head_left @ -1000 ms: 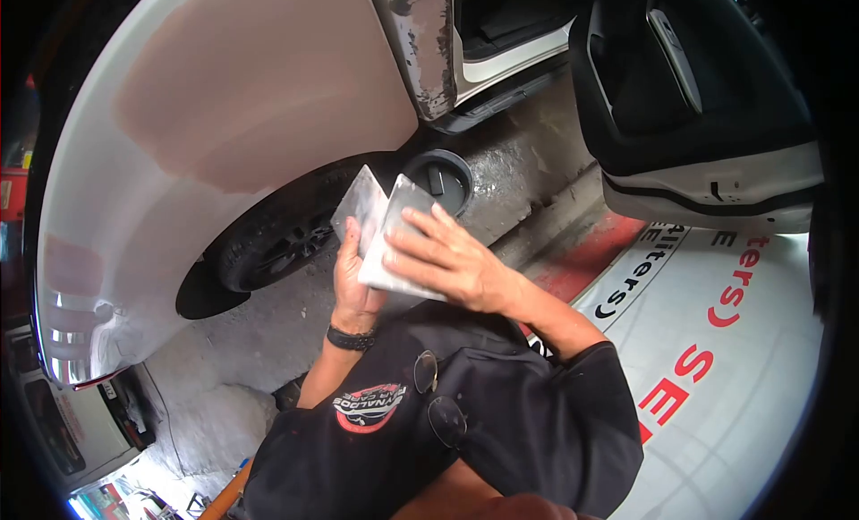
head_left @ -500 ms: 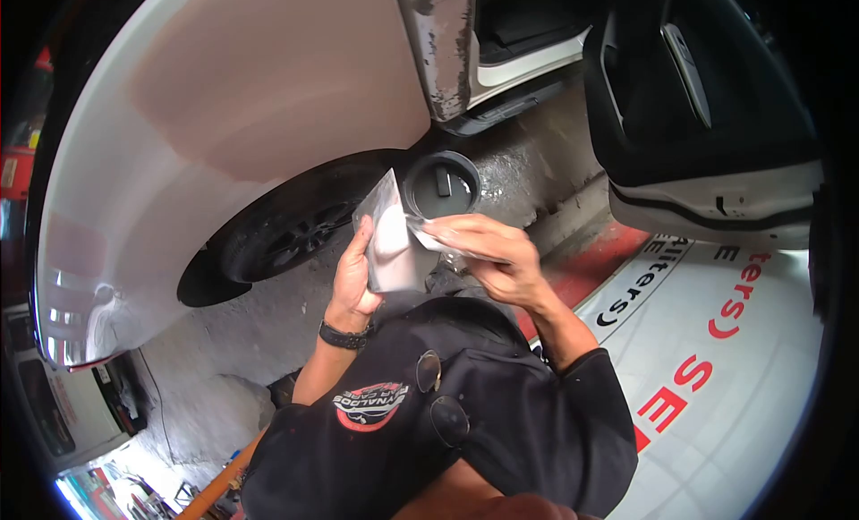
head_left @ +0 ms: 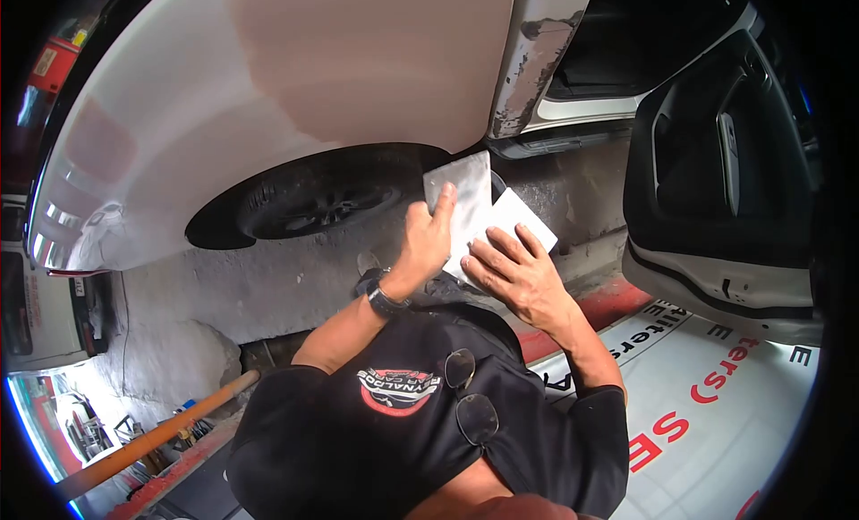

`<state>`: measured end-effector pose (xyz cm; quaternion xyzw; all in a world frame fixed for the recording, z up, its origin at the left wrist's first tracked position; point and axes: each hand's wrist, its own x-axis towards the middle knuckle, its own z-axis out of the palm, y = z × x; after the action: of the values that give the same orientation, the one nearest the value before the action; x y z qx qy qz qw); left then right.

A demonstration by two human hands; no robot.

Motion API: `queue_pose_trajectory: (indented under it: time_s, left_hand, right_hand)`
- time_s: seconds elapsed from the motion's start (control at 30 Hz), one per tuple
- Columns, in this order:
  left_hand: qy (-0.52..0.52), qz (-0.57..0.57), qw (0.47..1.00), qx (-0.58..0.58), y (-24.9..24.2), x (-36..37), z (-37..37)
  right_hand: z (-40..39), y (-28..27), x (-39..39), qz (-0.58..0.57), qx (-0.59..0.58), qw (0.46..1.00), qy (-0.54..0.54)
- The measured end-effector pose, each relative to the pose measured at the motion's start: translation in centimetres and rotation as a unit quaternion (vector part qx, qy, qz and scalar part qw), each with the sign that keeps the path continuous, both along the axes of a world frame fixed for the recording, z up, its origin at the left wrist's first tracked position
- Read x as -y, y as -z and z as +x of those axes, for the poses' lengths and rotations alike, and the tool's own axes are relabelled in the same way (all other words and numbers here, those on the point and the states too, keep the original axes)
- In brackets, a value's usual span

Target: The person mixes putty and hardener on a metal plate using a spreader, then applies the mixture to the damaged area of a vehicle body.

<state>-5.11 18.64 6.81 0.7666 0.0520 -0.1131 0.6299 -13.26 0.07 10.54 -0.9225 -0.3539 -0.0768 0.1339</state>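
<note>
My left hand (head_left: 428,238) grips a flat, rectangular, grey smeared sheet (head_left: 467,175), its thumb lying along the upper face and its other fingers hidden. A white rectangular sheet (head_left: 530,217) overlaps it on the right. Over the white sheet lie the spread fingers of my right hand (head_left: 528,283), the thumb out of sight below. The two sheets meet at their lower corners, in front of my chest. Behind them, mostly covered, shows the rim of a dark bucket (head_left: 497,180).
A car fender (head_left: 358,63) with dull pinkish patches rises ahead above a wheel (head_left: 331,207). The door pillar (head_left: 535,63) has chipped paint. An open car door (head_left: 707,153) stands to the right, over a printed banner (head_left: 716,413). An orange pole (head_left: 161,439) is at lower left.
My right hand has gone from pinching beside the sheet to lying spread on the white sheet. Both hands have shifted right in view, now covering most of the bucket. The view has turned.
</note>
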Motion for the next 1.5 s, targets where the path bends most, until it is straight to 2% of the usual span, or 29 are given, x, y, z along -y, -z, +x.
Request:
queue_pose_trajectory:
  time_s: [0.03, 0.07, 0.13, 0.2, 0.23, 0.27, 0.33, 0.37, 0.43, 0.5, 0.53, 0.63, 0.67, 0.7, 0.8, 0.83, 0.87, 0.93, 1.0, 1.03, 1.07, 1.13, 1.2, 1.27, 1.33, 1.37, 1.43, 1.47, 1.5]
  left_hand:
    - [-0.034, -0.086, 0.995, 0.04, -0.2, 0.2, 0.4]
    - [-0.03, -0.074, 0.997, -0.013, -1.4, -0.8, 1.3]
    - [-0.089, -0.323, 0.942, -0.031, -6.5, -0.7, 2.3]
    - [-0.036, -0.412, 0.91, -0.034, -6.4, -2.3, 3.5]
    - [-0.016, -0.402, 0.914, -0.039, -5.8, -2.3, 3.5]
    - [-0.012, -0.45, 0.891, -0.064, -4.7, -2.0, 3.3]
    - [0.003, -0.536, 0.836, -0.122, -1.8, -0.8, 2.4]
    - [0.028, -0.596, 0.781, -0.184, -0.6, -0.4, 2.1]
    - [0.052, -0.646, 0.721, -0.244, -0.4, 0.2, 1.2]
    - [0.094, -0.672, 0.692, -0.246, -0.2, 0.2, 1.0]
    - [0.071, -0.639, 0.732, -0.228, -0.2, 0.2, 0.9]
    - [0.019, -0.523, 0.834, -0.173, -2.1, 0.0, 0.7]
    - [0.033, -0.521, 0.837, -0.165, -2.2, -0.4, 0.8]
    - [0.047, -0.519, 0.839, -0.155, -2.2, -1.0, 1.0]
    - [0.048, -0.528, 0.835, -0.148, -3.0, -1.4, 1.8]
    - [0.049, -0.543, 0.823, -0.159, -2.5, -1.8, 2.3]
    - [0.053, -0.554, 0.812, -0.175, -1.8, -2.3, 2.7]
    - [0.037, -0.525, 0.823, -0.214, 0.6, -3.5, 2.7]
    - [0.048, -0.466, 0.845, -0.257, 2.4, -4.8, 2.2]
    - [0.106, -0.441, 0.85, -0.267, 3.1, -5.5, 2.1]
    - [0.113, -0.456, 0.834, -0.291, 4.0, -5.8, 1.9]
    - [0.103, -0.417, 0.847, -0.312, 5.1, -6.1, 0.9]
    - [0.064, -0.406, 0.85, -0.331, 5.9, -7.3, 0.4]
    - [0.025, -0.391, 0.86, -0.327, 7.2, -9.0, -0.1]
    - [0.01, -0.387, 0.864, -0.322, 7.1, -11.3, 0.0]
    - [0.011, -0.377, 0.871, -0.316, 7.0, -12.8, 0.3]
    - [0.007, -0.36, 0.881, -0.307, 6.3, -16.1, 0.9]
    - [0.011, -0.357, 0.884, -0.301, 6.1, -18.1, 1.2]
    - [0.015, -0.355, 0.887, -0.294, 5.8, -20.3, 1.6]
  right_hand:
    - [0.1, -0.3, 0.2, -0.003, 0.004, 1.0, 0.001]
    - [0.1, -0.9, 0.6, -0.006, 0.006, 1.0, 0.004]
    - [0.4, -1.6, 1.4, 0.026, -0.003, 0.999, 0.018]
    - [0.7, -1.9, 2.2, 0.113, 0.008, 0.993, 0.028]
    - [0.6, -2.9, 2.2, 0.194, 0.01, 0.98, 0.046]
    - [0.5, -3.3, 2.3, 0.269, 0.021, 0.962, 0.049]
    - [0.5, -3.3, 1.3, 0.444, 0.04, 0.894, 0.047]
    - [0.6, -3.2, 0.5, 0.466, 0.042, 0.883, 0.032]
    - [1.0, -2.7, -0.8, 0.509, 0.049, 0.859, 0.005]
    - [1.4, -1.9, -0.9, 0.39, 0.037, 0.92, -0.006]
    - [1.4, -1.6, -1.0, 0.345, 0.026, 0.938, -0.008]
    - [2.4, 0.6, 0.2, 0.244, 0.006, 0.965, 0.093]
    - [2.8, 1.6, 1.0, 0.222, 0.002, 0.967, 0.126]
    - [3.0, 2.2, 1.8, 0.089, 0.023, 0.983, 0.157]
    - [2.0, 6.9, 3.6, 0.099, -0.111, 0.976, 0.16]
    - [2.2, 8.1, 4.1, 0.246, -0.129, 0.946, 0.166]
    - [2.4, 8.2, 4.2, 0.323, -0.161, 0.907, 0.218]
    - [2.6, 8.3, 4.2, 0.472, -0.216, 0.788, 0.33]
    - [2.8, 9.6, 4.1, 0.706, -0.306, 0.535, 0.35]
    - [3.1, 10.1, 2.9, 0.829, -0.284, 0.391, 0.283]
    - [3.5, 10.5, 1.7, 0.848, -0.297, 0.352, 0.263]
    - [4.4, 11.7, -1.0, 0.883, -0.315, 0.27, 0.22]
    - [5.0, 12.7, -4.4, 0.882, -0.365, 0.216, 0.206]
    - [5.4, 13.5, -8.0, 0.86, -0.426, 0.212, 0.183]
    - [6.0, 10.2, -11.5, 0.88, -0.421, 0.197, 0.095]
    - [5.6, 11.6, -12.4, 0.875, -0.439, 0.193, 0.069]
    - [5.7, 15.7, -12.3, 0.741, -0.373, 0.517, 0.211]
    - [5.0, 18.3, -12.2, 0.632, -0.32, 0.646, 0.283]
    - [3.3, 22.0, -12.5, 0.526, -0.306, 0.682, 0.407]
